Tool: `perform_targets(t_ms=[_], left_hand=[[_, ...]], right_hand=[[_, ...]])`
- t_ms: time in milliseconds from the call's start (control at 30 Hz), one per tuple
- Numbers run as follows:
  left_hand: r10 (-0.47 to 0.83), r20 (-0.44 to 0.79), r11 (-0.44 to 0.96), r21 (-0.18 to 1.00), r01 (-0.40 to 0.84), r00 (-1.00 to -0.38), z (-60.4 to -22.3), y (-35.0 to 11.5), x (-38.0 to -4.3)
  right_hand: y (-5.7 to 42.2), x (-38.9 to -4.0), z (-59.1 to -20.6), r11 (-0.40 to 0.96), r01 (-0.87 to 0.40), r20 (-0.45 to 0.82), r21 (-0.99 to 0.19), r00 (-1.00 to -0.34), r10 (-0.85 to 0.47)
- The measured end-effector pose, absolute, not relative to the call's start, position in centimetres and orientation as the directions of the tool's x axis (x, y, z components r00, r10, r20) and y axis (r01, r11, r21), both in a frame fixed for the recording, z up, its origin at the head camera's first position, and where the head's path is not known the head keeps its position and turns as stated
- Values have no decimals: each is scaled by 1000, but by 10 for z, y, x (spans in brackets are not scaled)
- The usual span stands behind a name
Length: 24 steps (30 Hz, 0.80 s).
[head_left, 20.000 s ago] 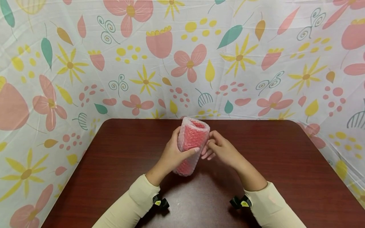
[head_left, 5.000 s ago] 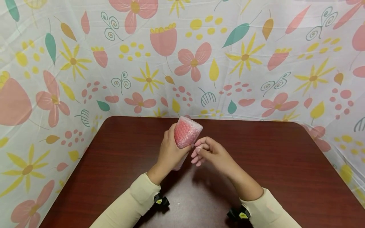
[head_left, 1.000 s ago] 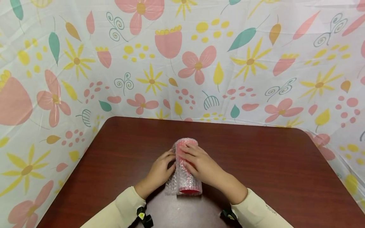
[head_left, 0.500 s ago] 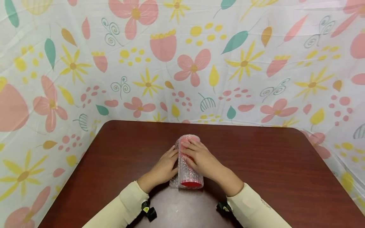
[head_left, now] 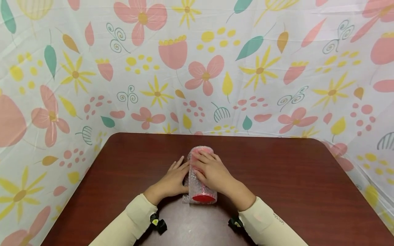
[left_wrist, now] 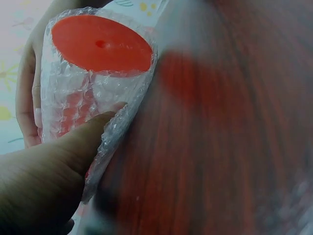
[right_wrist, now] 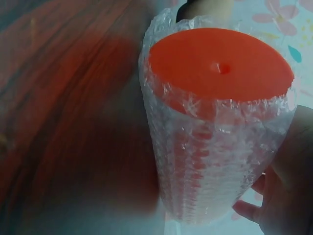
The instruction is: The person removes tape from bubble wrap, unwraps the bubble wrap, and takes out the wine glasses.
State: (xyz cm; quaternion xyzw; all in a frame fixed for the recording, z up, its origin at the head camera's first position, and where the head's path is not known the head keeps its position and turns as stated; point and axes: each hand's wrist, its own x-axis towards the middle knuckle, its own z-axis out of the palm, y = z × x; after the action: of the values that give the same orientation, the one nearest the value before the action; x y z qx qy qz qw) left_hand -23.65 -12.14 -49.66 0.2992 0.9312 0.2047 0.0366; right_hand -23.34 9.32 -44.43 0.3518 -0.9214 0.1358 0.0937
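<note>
A red cylinder (head_left: 204, 198) in clear bubble wrap (right_wrist: 205, 161) lies on the table, one flat round end toward the person. That red end (left_wrist: 100, 44) has a small dimple in its middle. My right hand (head_left: 217, 174) rests over the top and right side, fingers laid across the wrap. At the left side is my left hand (head_left: 172, 181), fingers spread and fairly straight, with fingertips and thumb at the wrap. In the left wrist view, the thumb (left_wrist: 93, 129) presses along the edge of the wrap. A small flap of wrap (head_left: 185, 199) sticks out at lower left.
The dark reddish-brown table (head_left: 277, 177) has rounded far corners. A white cloth with flower and leaf prints (head_left: 258, 95) hangs behind it and along both sides. Each wrist carries a black strap, such as the left strap (head_left: 158, 223).
Earlier my left hand held the wrapped cylinder up at a tilt; now it lies on the table under both hands. In the last second, less loose wrap shows at its left and my left fingers have spread.
</note>
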Motion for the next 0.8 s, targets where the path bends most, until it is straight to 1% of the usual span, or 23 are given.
perform_targets(t_ms=[100, 267, 500, 700, 800], left_hand=[[570, 53, 732, 420, 536, -820, -499, -123, -238], [562, 54, 739, 414, 531, -825, -503, -125, -241], [566, 101, 720, 422, 551, -818, -507, -126, -243], [568, 102, 718, 424, 552, -817, -509, -124, -241], [565, 104, 721, 420, 551, -818, -509, -124, -241]], right_hand=[[92, -235, -445, 721, -669, 273, -179, -738, -617], [89, -236, -446, 727, -661, 271, -186, -746, -609], [82, -235, -446, 743, -652, 291, -150, -747, -597], [82, -236, -451, 750, -638, 264, -174, -764, -589], [83, -237, -455, 740, -649, 277, -175, -754, -596]])
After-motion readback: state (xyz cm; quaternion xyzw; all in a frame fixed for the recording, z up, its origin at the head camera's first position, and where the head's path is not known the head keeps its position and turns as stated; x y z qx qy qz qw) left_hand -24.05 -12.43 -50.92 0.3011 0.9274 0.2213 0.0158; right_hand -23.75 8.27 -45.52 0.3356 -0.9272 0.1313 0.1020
